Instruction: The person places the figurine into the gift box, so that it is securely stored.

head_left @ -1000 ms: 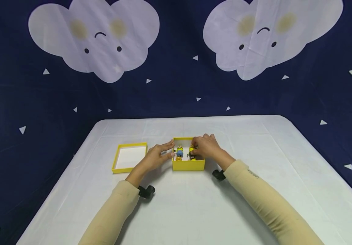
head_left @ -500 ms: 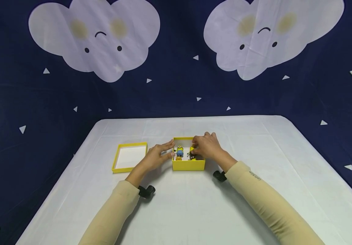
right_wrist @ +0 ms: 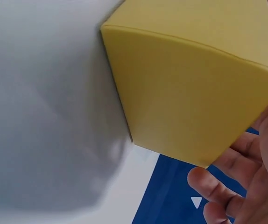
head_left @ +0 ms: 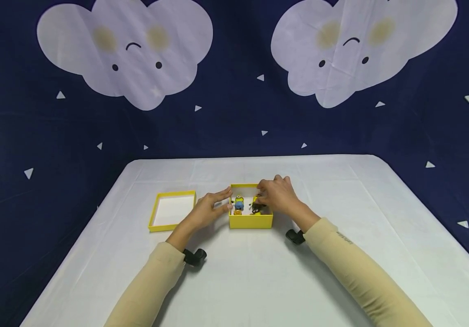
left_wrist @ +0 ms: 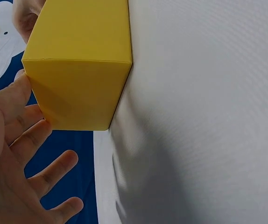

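An open yellow box (head_left: 250, 222) stands on the white table. Small toy figures lie inside: a yellow-and-blue one (head_left: 239, 204) at the left and yellow-and-black ones (head_left: 255, 206) at the right. My left hand (head_left: 206, 210) touches the box's left side with its fingers extended; the left wrist view shows thumb and fingertips along the box edge. My right hand (head_left: 279, 196) reaches over the right wall, thumb and forefinger beside the right-hand figures. Whether they pinch one is hidden. In the right wrist view, other fingers (right_wrist: 208, 184) bend loosely outside the box.
The yellow-rimmed lid (head_left: 173, 211) lies on the table to the left, its white inside facing up. White cloth covers the table (head_left: 242, 281). Behind it hangs a dark blue cloth (head_left: 234, 131) with clouds and small triangles.
My right hand and forearm have shifted slightly to the right. The left hand, the box and the lid stay where they were.
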{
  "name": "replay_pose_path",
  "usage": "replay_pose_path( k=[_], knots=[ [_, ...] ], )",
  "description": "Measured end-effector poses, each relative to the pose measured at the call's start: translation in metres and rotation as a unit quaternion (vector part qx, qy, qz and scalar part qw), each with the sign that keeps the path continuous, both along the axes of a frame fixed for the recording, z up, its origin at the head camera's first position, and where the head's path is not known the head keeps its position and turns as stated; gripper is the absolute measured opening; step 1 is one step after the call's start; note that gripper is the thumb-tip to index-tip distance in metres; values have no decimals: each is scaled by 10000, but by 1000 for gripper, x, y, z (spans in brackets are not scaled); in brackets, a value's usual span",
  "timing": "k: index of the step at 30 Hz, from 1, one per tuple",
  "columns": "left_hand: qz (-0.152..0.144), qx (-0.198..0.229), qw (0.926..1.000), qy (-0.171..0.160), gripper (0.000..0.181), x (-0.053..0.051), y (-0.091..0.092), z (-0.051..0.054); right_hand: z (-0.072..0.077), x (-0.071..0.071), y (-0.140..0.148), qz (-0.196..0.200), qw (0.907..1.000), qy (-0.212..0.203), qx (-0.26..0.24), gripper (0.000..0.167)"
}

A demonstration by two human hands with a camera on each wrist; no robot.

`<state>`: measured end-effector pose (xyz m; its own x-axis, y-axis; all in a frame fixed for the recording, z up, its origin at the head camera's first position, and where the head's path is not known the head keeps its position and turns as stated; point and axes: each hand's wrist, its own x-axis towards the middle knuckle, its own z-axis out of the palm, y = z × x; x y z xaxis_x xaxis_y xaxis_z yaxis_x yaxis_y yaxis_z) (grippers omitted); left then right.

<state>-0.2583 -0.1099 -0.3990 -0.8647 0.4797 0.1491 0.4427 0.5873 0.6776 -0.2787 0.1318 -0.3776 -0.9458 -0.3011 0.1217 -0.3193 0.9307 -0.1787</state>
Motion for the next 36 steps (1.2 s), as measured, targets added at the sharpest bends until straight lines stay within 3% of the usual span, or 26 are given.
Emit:
replay_pose_path(
  k=[6,11,14,21,29,36],
  knots=[
    [32,81,9999,81,53,0,0,-2,2,2,4,24,9990,153,-407,41],
    [363,118,9991,-205,57,5,0,0,6,8,5,-57,9967,161,-795,40],
    [546,111,9982,-242,56,10,-3,4,8,12,5,-75,9951,147,-975,41],
    [791,108,9968,35,52,25,-17,19,12,24,1,-131,9891,-30,-1463,42],
    [1039,229,9942,182,50,38,-36,29,13,40,-17,429,9830,476,-1722,39],
    [1115,500,9916,430,51,46,-57,33,13,50,-39,751,9760,493,-1984,47]
  ],
)
